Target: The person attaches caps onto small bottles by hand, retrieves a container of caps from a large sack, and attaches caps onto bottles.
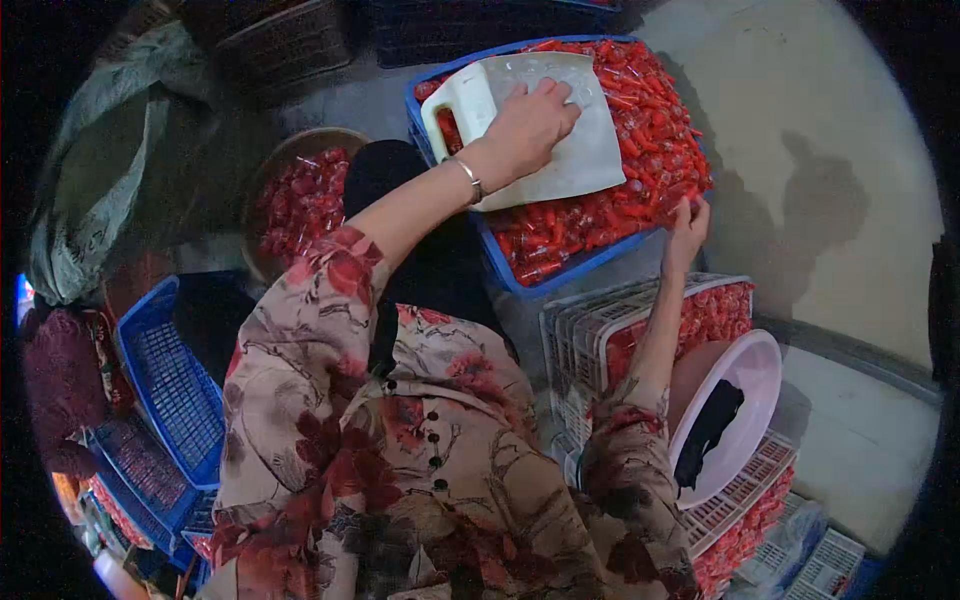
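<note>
My left hand (530, 130), with a bracelet at the wrist, reaches over a white plastic scoop (590, 160) with a side handle. Its fingers are curled near a few small clear bits in the scoop, and what they hold is hidden. Under the scoop is a blue crate (545, 286) heaped with small red plastic pieces (645, 110), some with clear parts. At the crate's right rim is my right hand (688, 228), fingertips drawn together around a red plastic piece, which they partly cover.
To the left stands a round tub (255, 235) of red pieces. White crates (570, 330) of red pieces sit at right, beside a pink basin (765, 370) holding a black cloth (710, 435). A tilted blue basket (170, 370) is at left. A pale wall (860, 110) borders the right.
</note>
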A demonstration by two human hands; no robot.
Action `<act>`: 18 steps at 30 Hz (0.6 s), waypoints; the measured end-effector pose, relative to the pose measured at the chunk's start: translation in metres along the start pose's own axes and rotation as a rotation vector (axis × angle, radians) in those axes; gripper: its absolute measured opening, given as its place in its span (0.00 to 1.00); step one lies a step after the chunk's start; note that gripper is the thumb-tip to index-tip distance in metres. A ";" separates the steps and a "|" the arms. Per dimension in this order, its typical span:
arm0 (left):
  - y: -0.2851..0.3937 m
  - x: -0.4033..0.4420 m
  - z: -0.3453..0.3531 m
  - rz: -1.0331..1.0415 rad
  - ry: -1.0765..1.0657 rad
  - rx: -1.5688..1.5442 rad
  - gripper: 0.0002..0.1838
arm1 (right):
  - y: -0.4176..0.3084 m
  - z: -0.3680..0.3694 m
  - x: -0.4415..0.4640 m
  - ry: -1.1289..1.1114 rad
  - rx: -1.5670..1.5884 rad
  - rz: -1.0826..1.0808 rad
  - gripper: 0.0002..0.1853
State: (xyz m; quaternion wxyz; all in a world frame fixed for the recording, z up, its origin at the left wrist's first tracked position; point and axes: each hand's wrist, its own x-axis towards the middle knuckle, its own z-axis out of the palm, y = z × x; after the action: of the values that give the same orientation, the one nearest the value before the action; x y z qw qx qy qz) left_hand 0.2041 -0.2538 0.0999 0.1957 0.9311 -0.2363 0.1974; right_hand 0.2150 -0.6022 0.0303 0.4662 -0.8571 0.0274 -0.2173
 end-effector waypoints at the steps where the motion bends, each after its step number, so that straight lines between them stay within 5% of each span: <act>1: 0.001 0.004 0.006 -0.053 -0.076 0.073 0.12 | -0.010 -0.004 -0.005 0.004 0.002 0.006 0.19; 3: 0.002 0.011 0.015 -0.074 -0.095 0.135 0.11 | -0.056 -0.004 -0.021 -0.174 0.828 0.365 0.19; 6: 0.001 0.007 0.018 -0.056 -0.070 0.148 0.08 | -0.086 0.014 -0.035 -0.375 1.040 0.470 0.19; 8: 0.001 0.004 0.013 -0.001 -0.027 0.101 0.07 | -0.115 0.029 -0.044 -0.445 0.960 0.432 0.19; 10: 0.002 -0.008 -0.001 -0.132 0.045 -0.458 0.09 | -0.143 0.042 -0.046 -0.487 0.641 0.307 0.20; 11: 0.004 -0.017 -0.006 -0.136 0.038 -0.450 0.09 | -0.153 0.049 -0.047 -0.489 0.651 0.312 0.20; 13: 0.009 -0.038 -0.020 -0.303 0.179 -0.850 0.08 | -0.170 0.062 -0.051 -0.407 0.288 -0.153 0.18; 17: 0.003 -0.078 -0.055 -0.667 -0.017 -1.502 0.12 | -0.202 0.071 -0.055 -0.603 0.285 -0.194 0.16; 18: 0.003 -0.088 -0.066 -0.633 -0.011 -1.437 0.18 | -0.211 0.074 -0.058 -0.629 0.259 -0.210 0.14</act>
State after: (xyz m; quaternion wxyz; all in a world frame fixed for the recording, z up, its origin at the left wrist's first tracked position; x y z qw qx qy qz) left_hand 0.1127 -0.1940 0.1164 0.7958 0.6003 -0.0306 -0.0737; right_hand 0.1591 -0.4109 0.1469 0.5315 -0.8141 -0.2337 0.0087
